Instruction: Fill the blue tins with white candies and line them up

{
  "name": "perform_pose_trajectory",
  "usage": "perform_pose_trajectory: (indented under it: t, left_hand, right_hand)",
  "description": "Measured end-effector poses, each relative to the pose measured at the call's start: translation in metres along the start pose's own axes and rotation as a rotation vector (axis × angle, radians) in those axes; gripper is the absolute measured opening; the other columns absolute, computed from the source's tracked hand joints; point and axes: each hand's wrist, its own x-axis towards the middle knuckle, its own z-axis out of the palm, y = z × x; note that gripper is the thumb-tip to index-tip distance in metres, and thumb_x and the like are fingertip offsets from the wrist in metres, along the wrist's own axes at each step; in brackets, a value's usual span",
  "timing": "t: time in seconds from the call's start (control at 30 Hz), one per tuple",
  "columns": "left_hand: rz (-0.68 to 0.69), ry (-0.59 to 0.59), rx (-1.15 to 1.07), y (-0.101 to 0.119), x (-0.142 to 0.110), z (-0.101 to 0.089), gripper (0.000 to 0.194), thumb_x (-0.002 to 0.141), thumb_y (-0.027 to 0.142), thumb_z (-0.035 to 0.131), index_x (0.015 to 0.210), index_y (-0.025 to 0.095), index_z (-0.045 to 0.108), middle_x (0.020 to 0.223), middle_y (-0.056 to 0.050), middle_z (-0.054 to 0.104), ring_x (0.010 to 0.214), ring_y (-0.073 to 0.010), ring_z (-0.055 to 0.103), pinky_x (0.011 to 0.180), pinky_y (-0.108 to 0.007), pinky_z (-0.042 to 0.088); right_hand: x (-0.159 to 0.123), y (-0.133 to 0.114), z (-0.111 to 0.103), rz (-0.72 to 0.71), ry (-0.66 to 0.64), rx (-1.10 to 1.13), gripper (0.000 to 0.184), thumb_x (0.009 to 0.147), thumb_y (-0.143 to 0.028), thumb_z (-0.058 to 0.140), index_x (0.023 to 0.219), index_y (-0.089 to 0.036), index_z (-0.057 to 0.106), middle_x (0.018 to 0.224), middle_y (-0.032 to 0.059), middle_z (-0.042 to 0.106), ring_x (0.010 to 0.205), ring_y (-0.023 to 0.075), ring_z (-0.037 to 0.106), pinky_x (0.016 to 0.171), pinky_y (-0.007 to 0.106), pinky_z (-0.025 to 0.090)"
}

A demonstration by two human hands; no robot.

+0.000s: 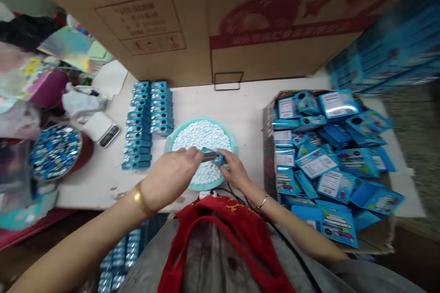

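Over a turquoise basin point(234, 143) of small white candy-like pieces point(202, 133), my two hands meet. My left hand point(173, 171) has its fingers closed around one end of a shiny grey piece point(209, 157); its exact kind is hidden by the fingers and blur. At the other end, my right hand point(235, 170) pinches a small blue box point(219, 159) that touches the grey piece. Whether the box has anything inside cannot be seen.
Two rows of blue boxes point(139, 126) stand left of the basin. A carton point(270, 160) on the right is heaped with flat blue packets point(316, 162). A large cardboard box point(192, 64) walls the back. Further left are a white scale point(102, 128) and a red tub point(85, 151) of wrapped pieces.
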Motion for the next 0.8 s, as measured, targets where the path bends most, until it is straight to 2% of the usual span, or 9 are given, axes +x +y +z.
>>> perform_pose_trajectory:
  t: [0.07, 0.17, 0.23, 0.3, 0.37, 0.5, 0.6, 0.7, 0.8]
  left_hand:
    - [0.055, 0.111, -0.101, -0.02, 0.005, 0.015, 0.02, 0.089, 0.025, 0.057, 0.107, 0.018, 0.056, 0.109, -0.009, 0.061, 0.09, -0.0229, 0.065, 0.071, -0.032, 0.053]
    - [0.169, 0.274, -0.27, -0.043, 0.025, 0.051, 0.036, 0.087, 0.033, 0.061, 0.119, 0.021, 0.052, 0.124, -0.011, 0.058, 0.103, -0.0243, 0.064, 0.08, -0.033, 0.053]
    - [0.218, 0.316, -0.354, -0.05, 0.038, 0.074, 0.031, 0.088, 0.033, 0.058, 0.116, 0.023, 0.052, 0.115, -0.008, 0.062, 0.1, -0.0227, 0.065, 0.08, -0.032, 0.052]
    - [0.221, 0.329, -0.414, -0.054, 0.043, 0.088, 0.02, 0.09, 0.034, 0.055, 0.108, 0.024, 0.053, 0.101, -0.005, 0.065, 0.09, -0.0201, 0.066, 0.074, -0.03, 0.052]
    - [0.168, 0.358, -0.436, -0.059, 0.038, 0.092, 0.018, 0.092, 0.038, 0.052, 0.104, 0.025, 0.053, 0.097, -0.004, 0.065, 0.085, -0.0192, 0.065, 0.07, -0.03, 0.051]
    - [-0.048, 0.425, -0.378, -0.081, 0.012, 0.091, 0.024, 0.091, 0.041, 0.052, 0.108, 0.024, 0.053, 0.102, -0.006, 0.063, 0.09, -0.0209, 0.064, 0.075, -0.032, 0.051]
    - [-0.217, 0.411, -0.282, -0.111, -0.009, 0.1, 0.027, 0.09, 0.038, 0.055, 0.111, 0.022, 0.053, 0.105, -0.008, 0.062, 0.094, -0.0222, 0.063, 0.078, -0.032, 0.05]
    - [-0.389, 0.363, -0.194, -0.146, -0.026, 0.119, 0.026, 0.089, 0.034, 0.055, 0.112, 0.021, 0.053, 0.108, -0.008, 0.06, 0.096, -0.0231, 0.062, 0.076, -0.031, 0.049]
    - [-0.508, 0.29, -0.165, -0.175, -0.032, 0.14, 0.025, 0.09, 0.034, 0.055, 0.111, 0.021, 0.053, 0.109, -0.008, 0.059, 0.094, -0.0229, 0.062, 0.073, -0.03, 0.047]
  right_hand:
    - [0.003, -0.004, 0.002, -0.013, -0.024, 0.035, 0.054, 0.078, -0.009, 0.052, 0.13, -0.023, 0.048, 0.121, 0.0103, 0.065, 0.114, 0.0244, 0.061, 0.099, 0.044, 0.052]
    - [0.011, -0.012, 0.007, -0.039, -0.083, 0.046, 0.048, 0.081, -0.014, 0.057, 0.128, -0.02, 0.049, 0.118, 0.0114, 0.066, 0.111, 0.0251, 0.063, 0.095, 0.042, 0.053]
    - [0.018, -0.015, 0.006, -0.037, -0.136, 0.05, 0.042, 0.084, -0.021, 0.061, 0.125, -0.021, 0.052, 0.115, 0.0101, 0.067, 0.107, 0.0247, 0.064, 0.092, 0.04, 0.054]
    - [0.03, -0.012, -0.007, -0.04, -0.166, 0.046, 0.044, 0.084, -0.029, 0.065, 0.125, -0.022, 0.052, 0.116, 0.0091, 0.067, 0.109, 0.024, 0.064, 0.093, 0.039, 0.054]
    - [0.046, -0.002, -0.041, -0.037, -0.087, -0.022, 0.052, 0.084, -0.038, 0.066, 0.13, -0.02, 0.048, 0.126, 0.0118, 0.062, 0.12, 0.0247, 0.058, 0.1, 0.04, 0.05]
    - [0.082, 0.045, -0.156, 0.15, 0.329, -0.431, 0.047, 0.088, -0.045, 0.057, 0.122, -0.012, 0.054, 0.132, 0.0237, 0.056, 0.13, 0.0313, 0.048, 0.11, 0.052, 0.035]
    - [0.107, 0.104, -0.228, 0.393, 0.313, -0.664, 0.056, 0.069, -0.051, 0.076, 0.103, -0.009, 0.061, 0.129, 0.0355, 0.054, 0.132, 0.0433, 0.044, 0.099, 0.063, 0.034]
    - [0.119, 0.147, -0.255, 0.766, 0.226, -0.656, 0.049, 0.048, -0.049, 0.088, 0.066, -0.017, 0.056, 0.127, 0.041, 0.052, 0.134, 0.0536, 0.038, 0.086, 0.073, 0.027]
    - [0.122, 0.153, -0.248, 0.96, 0.277, -0.53, 0.064, 0.037, -0.042, 0.092, 0.051, -0.024, 0.033, 0.129, 0.0428, 0.05, 0.133, 0.0571, 0.036, 0.084, 0.076, 0.02]
